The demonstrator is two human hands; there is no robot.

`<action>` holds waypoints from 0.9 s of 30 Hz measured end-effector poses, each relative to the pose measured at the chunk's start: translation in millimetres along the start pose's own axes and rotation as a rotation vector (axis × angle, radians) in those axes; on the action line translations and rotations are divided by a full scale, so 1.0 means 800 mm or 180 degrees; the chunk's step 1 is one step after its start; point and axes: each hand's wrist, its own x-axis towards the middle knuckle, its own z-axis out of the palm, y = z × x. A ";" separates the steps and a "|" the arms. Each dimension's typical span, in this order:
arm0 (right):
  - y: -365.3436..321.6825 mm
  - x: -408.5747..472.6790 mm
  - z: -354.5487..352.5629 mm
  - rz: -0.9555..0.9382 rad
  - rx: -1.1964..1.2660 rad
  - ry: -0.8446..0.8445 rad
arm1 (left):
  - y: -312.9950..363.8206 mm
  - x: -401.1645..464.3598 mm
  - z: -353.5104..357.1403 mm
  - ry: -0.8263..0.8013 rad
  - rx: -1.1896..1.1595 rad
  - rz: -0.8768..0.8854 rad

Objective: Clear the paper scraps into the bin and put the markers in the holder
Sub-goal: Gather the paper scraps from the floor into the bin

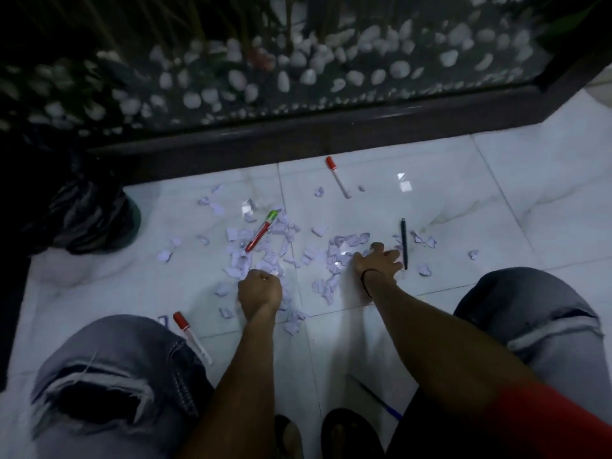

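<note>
Left hand (260, 289) fisted, knuckles up, amid paper scraps (278, 246) on floor tiles (430, 193); whether it holds any, cannot tell. Right hand (377, 263) fingers spread, pressing scraps beside black pen (404, 243). Red-capped markers (337, 176) scattered; bin with black bag (89, 213) far left.

This looks like an indoor room of a home or lobby, dimly lit. The floor (430, 180) is glossy white marble-look tile, and along it runs a dark-framed glass panel (298, 77) fronting a decorative bed of white pebbles (238, 77) with plant stems.
</note>
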 end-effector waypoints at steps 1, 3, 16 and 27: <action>-0.003 -0.004 0.011 -0.0062 -0.0027 -0.0037 | -0.008 0.001 -0.002 0.0151 -0.0058 -0.0003; -0.006 -0.017 0.034 -0.0403 -0.0173 -0.0008 | -0.025 -0.001 -0.010 0.0239 0.0013 -0.0113; -0.054 0.018 0.026 -0.1050 -0.0453 0.0378 | -0.041 -0.005 0.014 -0.0541 0.0543 0.0704; -0.038 -0.069 0.089 -0.1948 -0.0738 -0.0958 | -0.044 0.030 -0.045 -0.0216 0.0732 0.0125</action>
